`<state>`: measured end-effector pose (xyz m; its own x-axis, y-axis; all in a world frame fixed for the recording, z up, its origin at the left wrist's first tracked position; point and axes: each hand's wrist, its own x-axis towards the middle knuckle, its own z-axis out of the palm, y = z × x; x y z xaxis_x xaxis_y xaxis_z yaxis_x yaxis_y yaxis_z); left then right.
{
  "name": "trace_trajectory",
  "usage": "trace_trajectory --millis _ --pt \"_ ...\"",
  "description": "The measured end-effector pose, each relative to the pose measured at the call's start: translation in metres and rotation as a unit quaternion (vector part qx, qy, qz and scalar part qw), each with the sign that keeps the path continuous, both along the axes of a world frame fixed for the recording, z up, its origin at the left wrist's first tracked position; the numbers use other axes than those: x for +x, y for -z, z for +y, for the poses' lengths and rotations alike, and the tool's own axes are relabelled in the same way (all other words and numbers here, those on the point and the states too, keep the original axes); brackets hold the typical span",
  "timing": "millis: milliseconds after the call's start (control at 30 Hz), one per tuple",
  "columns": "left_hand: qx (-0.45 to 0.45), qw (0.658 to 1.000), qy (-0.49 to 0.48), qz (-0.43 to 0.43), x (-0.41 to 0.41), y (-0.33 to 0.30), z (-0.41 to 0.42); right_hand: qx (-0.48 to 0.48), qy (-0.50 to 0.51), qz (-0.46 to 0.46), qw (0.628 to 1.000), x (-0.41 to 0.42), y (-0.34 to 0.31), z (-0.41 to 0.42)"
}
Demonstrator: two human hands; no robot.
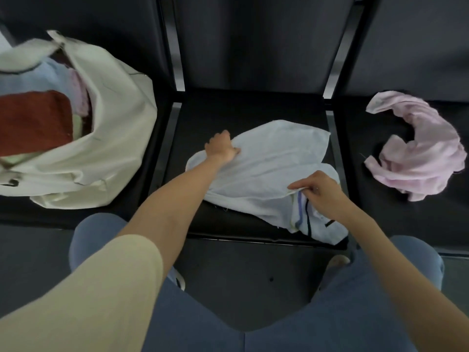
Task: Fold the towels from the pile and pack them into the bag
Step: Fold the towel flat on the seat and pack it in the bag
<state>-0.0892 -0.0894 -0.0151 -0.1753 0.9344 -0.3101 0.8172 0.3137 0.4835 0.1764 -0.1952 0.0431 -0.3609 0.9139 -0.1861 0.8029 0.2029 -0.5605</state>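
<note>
A pale blue towel lies crumpled on the middle black chair seat. The left hand grips its far left edge, fingers curled into the cloth. The right hand pinches a near edge beside the striped hem. On the left seat, the cream bag gapes open, holding a folded rust-red towel. A pink towel lies bunched on the right seat.
</note>
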Motion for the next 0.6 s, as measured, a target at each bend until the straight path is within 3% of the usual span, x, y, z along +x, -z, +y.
trace_trajectory --millis 100,200,267,400,500,600 --pt "0.102 0.994 0.035 0.016 0.020 -0.001 -0.012 0.015 0.046 0.016 0.999 0.004 0.006 -0.005" --pt "0.263 0.952 0.154 0.005 0.045 -0.013 -0.038 0.019 0.108 0.094 0.989 0.005 0.001 -0.016" --pt "0.268 0.929 0.256 -0.009 0.059 -0.017 -0.062 0.008 0.128 0.128 0.983 0.010 0.002 -0.023" --pt "0.188 0.899 0.394 0.019 0.053 -0.003 -0.107 -0.063 0.115 0.148 0.980 0.024 0.012 -0.035" --pt "0.114 0.935 0.335 -0.017 0.042 0.000 -0.119 -0.075 0.111 0.146 0.980 0.032 0.023 -0.040" --pt "0.137 0.962 0.228 -0.069 0.043 -0.005 -0.110 -0.054 0.133 0.144 0.979 0.032 0.031 -0.042"
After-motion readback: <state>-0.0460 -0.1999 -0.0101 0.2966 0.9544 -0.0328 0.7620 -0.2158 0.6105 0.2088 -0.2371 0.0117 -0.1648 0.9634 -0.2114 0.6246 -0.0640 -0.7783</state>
